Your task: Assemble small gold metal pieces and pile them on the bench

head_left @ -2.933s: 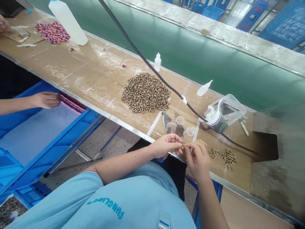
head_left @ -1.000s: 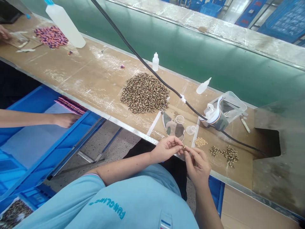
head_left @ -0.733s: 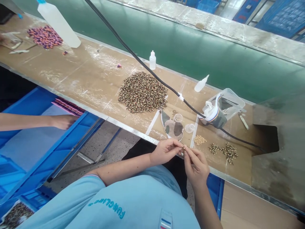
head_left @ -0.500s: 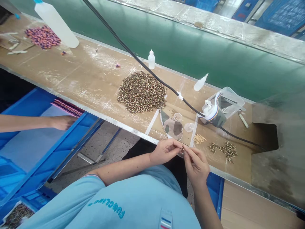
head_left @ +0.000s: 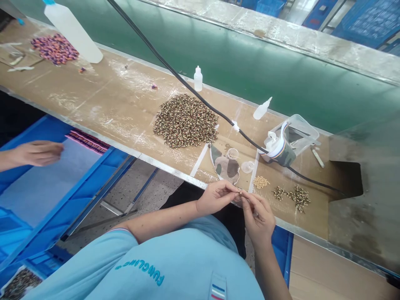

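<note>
My left hand (head_left: 216, 196) and my right hand (head_left: 259, 216) meet at the fingertips by the table's front edge. Both are closed in a pinch around something tiny between them, too small to name. Just beyond them lies a camouflage cloth (head_left: 225, 167), with a small clear cup (head_left: 232, 154) on it and a round clear lid (head_left: 247, 167) beside it. Small beige beads (head_left: 261, 182) form a little heap to the right, next to a small cluster of dark patterned pieces (head_left: 300, 196). A large pile of similar patterned pieces (head_left: 186, 121) sits farther back on the left.
A black cable (head_left: 175, 73) crosses above the table (head_left: 125, 112). Small bottles (head_left: 198, 79) and a clear plastic box (head_left: 304, 129) stand toward the back. At left are a large bottle (head_left: 75, 35), pink-purple pieces (head_left: 55, 49), and another person's hand (head_left: 43, 153) over a blue crate (head_left: 90, 196).
The other person's hand has moved left, away from the striped pink strips in the crate. My own hands have hardly moved and remain pinched together.
</note>
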`<state>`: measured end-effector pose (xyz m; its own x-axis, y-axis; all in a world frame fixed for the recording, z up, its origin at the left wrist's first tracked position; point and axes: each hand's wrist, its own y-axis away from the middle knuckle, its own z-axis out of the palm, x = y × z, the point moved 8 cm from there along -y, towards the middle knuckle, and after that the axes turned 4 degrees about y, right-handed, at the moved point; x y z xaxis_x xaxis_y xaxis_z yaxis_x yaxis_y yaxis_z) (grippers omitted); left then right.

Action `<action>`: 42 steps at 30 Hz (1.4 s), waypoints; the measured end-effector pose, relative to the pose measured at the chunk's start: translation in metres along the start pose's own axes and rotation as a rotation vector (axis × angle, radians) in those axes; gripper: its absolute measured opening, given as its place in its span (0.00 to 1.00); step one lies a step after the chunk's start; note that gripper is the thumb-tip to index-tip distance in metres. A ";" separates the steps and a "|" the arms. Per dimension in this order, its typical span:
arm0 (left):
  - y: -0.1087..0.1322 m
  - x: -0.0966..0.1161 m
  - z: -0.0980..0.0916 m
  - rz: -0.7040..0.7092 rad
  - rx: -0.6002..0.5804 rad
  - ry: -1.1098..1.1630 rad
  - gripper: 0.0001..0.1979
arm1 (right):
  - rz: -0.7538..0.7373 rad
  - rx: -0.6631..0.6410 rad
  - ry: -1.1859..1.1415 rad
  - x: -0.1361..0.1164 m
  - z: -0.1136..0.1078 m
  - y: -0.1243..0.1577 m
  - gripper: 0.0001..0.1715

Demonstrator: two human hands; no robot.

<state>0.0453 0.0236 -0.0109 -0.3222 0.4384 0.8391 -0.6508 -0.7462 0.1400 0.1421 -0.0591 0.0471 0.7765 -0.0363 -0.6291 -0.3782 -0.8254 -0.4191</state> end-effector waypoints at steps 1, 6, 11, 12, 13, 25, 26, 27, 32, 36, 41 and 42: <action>-0.001 -0.001 0.000 -0.047 0.018 0.012 0.13 | 0.017 0.004 0.001 0.002 0.000 0.000 0.13; -0.008 -0.004 -0.003 -0.230 0.056 0.067 0.15 | -0.017 0.033 0.062 -0.001 0.000 -0.002 0.14; -0.010 -0.004 -0.002 -0.276 0.047 0.104 0.16 | -0.095 0.030 0.111 -0.008 0.003 -0.003 0.19; -0.010 -0.004 -0.002 -0.279 0.045 0.108 0.16 | -0.104 0.026 0.113 -0.008 0.004 -0.002 0.19; -0.009 -0.004 -0.002 -0.282 0.041 0.111 0.16 | -0.114 0.019 0.113 -0.008 0.006 -0.002 0.20; -0.010 -0.012 -0.003 -0.272 0.059 0.159 0.19 | -0.197 -0.009 0.122 -0.008 0.009 -0.002 0.16; -0.010 -0.012 -0.003 -0.265 0.061 0.160 0.19 | -0.193 0.001 0.125 -0.007 0.008 -0.003 0.15; -0.010 -0.012 -0.003 -0.257 0.060 0.163 0.19 | -0.184 0.019 0.133 -0.006 0.007 -0.005 0.13; -0.007 0.010 -0.011 -0.178 0.097 0.137 0.17 | -0.196 0.027 0.154 -0.013 0.008 -0.017 0.11; -0.011 0.032 -0.035 -0.118 0.217 0.113 0.13 | -0.158 -0.040 0.215 -0.013 0.023 -0.025 0.10; -0.019 0.040 -0.049 -0.051 0.278 0.060 0.09 | -0.152 0.023 0.460 -0.017 0.035 -0.032 0.14; -0.020 0.039 -0.050 -0.043 0.288 0.049 0.08 | -0.145 0.024 0.491 -0.017 0.037 -0.033 0.14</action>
<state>0.0110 0.0807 -0.0069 -0.3356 0.4911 0.8039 -0.4453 -0.8347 0.3240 0.1227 -0.0104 0.0475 0.9650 -0.1873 -0.1837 -0.2556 -0.8287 -0.4978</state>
